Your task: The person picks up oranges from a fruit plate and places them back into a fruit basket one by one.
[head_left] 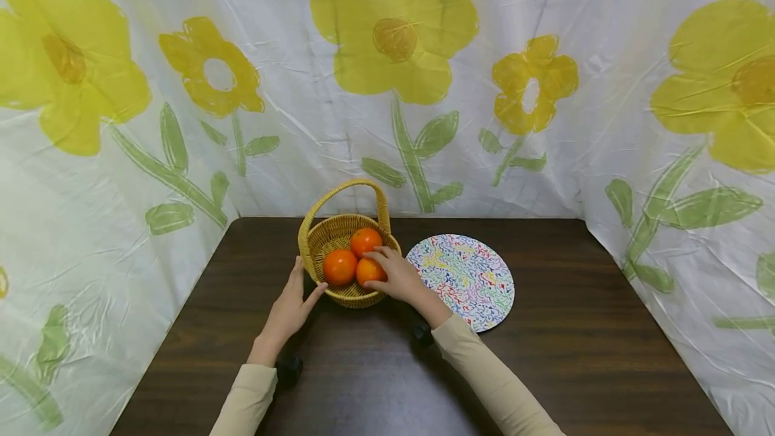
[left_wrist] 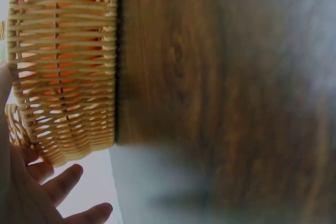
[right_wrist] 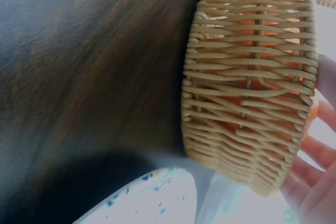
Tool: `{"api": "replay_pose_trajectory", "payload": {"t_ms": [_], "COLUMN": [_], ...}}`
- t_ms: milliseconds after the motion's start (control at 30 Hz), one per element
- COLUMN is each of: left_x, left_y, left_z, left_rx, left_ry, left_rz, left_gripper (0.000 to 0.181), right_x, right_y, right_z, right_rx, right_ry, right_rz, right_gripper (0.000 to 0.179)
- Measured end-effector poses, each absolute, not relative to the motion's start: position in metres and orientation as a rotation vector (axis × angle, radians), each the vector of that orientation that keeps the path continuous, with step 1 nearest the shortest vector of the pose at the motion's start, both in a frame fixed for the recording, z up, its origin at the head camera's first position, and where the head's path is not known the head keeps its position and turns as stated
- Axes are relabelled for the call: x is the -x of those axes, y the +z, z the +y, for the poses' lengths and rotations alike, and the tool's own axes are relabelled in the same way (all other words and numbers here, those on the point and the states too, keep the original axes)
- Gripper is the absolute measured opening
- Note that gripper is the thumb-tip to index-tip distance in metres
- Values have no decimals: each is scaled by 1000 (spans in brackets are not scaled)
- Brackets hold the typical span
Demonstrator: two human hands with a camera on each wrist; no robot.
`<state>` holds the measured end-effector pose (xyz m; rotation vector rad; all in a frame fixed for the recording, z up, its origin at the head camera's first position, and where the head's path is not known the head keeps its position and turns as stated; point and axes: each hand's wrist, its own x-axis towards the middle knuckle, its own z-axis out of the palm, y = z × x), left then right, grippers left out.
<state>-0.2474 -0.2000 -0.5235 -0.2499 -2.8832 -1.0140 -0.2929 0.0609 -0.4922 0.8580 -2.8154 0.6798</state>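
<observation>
A yellow wicker basket [head_left: 351, 301] with a tall arched handle [head_left: 339, 187] stands at the back of the table. Three oranges lie inside: one at the left [head_left: 339, 267], one at the back [head_left: 366, 241], and a front right one [head_left: 368, 273]. My right hand [head_left: 396, 276] reaches over the basket's right rim, fingers and thumb curled round the front right orange. At the basket's left side rests my left hand [head_left: 289, 308], thumb at the rim and fingers spread along the outer wall. In the left wrist view, those fingers [left_wrist: 65, 183] are nearly straight.
A round white board [head_left: 463, 278] with multicoloured squiggles lies right of the basket, partly under the right forearm in the head view. The dark wooden table [head_left: 569, 355] extends around them. A flowered curtain [head_left: 290, 99] hangs behind and at both sides.
</observation>
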Motion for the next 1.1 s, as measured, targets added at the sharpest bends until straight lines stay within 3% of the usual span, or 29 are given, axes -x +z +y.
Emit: {"api": "replay_pose_trajectory", "payload": {"t_ms": [633, 1100], "left_x": [233, 228], "left_y": [-525, -517], "left_z": [-200, -191], "left_rx": [247, 249], "left_ry": [-702, -591], "left_rz": [-2864, -2479], "left_gripper": [76, 27], "right_x": [286, 280], "right_y": [-494, -491], "right_z": [85, 108], "right_rx": [-920, -858], "right_ry": [773, 813], "right_rz": [-2695, -2654], "right_gripper": [53, 51]}}
